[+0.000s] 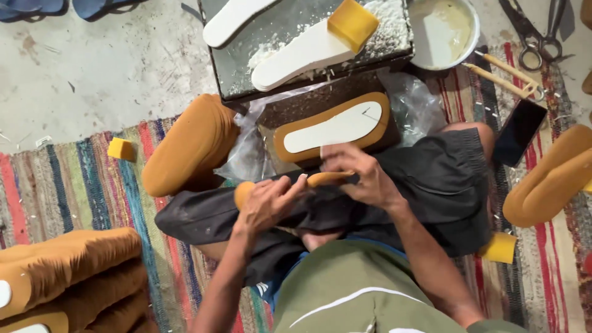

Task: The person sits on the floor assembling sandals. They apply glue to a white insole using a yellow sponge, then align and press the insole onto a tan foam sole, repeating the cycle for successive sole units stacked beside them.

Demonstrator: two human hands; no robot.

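My left hand (266, 202) and my right hand (357, 174) both grip a tan sole piece (325, 179) held edge-on over my lap. The left hand holds its rounded end, the right hand pinches its middle from above. Just beyond the hands lies a tan sole with a white insole glued on it (336, 128), resting on a dark block (320, 105). I sit cross-legged in dark shorts (444, 185) on a striped rug (80, 185).
A dark tray (246, 61) holds white insoles (302, 55), white crumbs and a yellow sponge (351, 23). A bowl of glue (444, 28), scissors (533, 31), a phone (519, 132) and stacks of tan soles (191, 145) (68, 277) (552, 176) surround me.
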